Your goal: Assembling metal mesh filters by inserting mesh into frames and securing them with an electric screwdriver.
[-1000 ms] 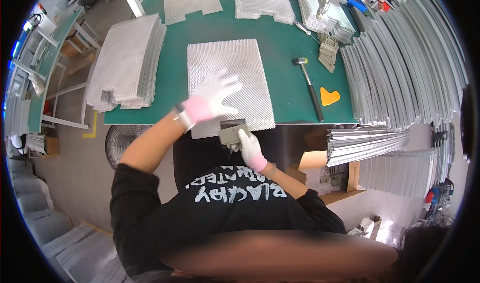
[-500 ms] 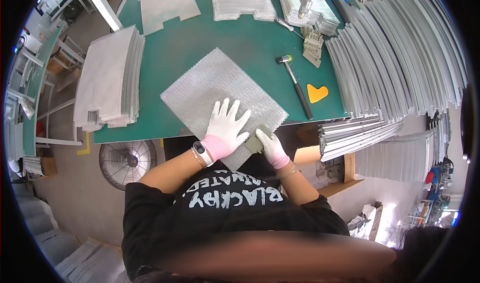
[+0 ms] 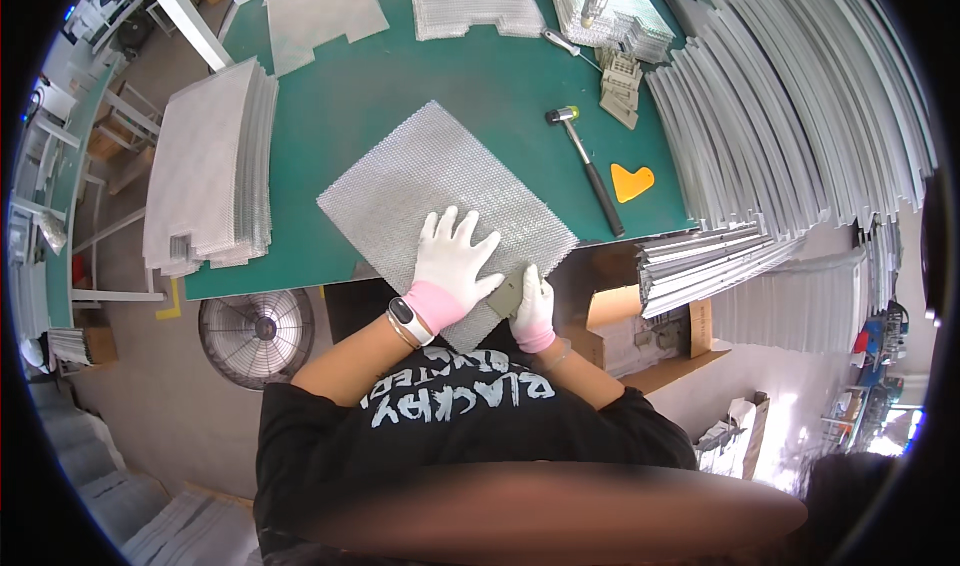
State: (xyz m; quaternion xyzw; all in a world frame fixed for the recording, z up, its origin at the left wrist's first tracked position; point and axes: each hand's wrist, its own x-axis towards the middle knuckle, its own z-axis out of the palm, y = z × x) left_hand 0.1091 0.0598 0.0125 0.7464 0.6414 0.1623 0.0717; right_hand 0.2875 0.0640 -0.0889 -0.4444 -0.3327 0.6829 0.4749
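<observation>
On the tabletop (image 3: 340, 126), work on one sheet (image 3: 435, 176) is judged to be partway through. The sheet is laid askew, its near corner carried past the table's near edge toward the body. It is pressed by the left hand (image 3: 450, 266), which is laid flat with fingers spread and nothing grasped. By the right hand (image 3: 535, 311), fingers closed, a grey-green piece (image 3: 508, 294) is held at the sheet's lower right edge; whether the sheet is pinched too cannot be told. The piece is thus brought to its edge, but whether it is seated is hidden, and its release is left to be done. No such piece is seen at the notches of the stacked sheets.

Counted by size, one tabletop is seen, then three stacks: one at left (image 3: 200, 156), one at the far middle (image 3: 475, 1), one at the far right (image 3: 600, 16). Their layers cannot be counted. One further sheet is laid apart at the far left (image 3: 325, 16), perhaps more than one thick. One hammer (image 3: 588, 171), one screwdriver (image 3: 571, 50) and one yellow scraper (image 3: 631, 182) are seen. One piece is held; several more are overlapped in a pile (image 3: 619, 88), too closely to be counted.
</observation>
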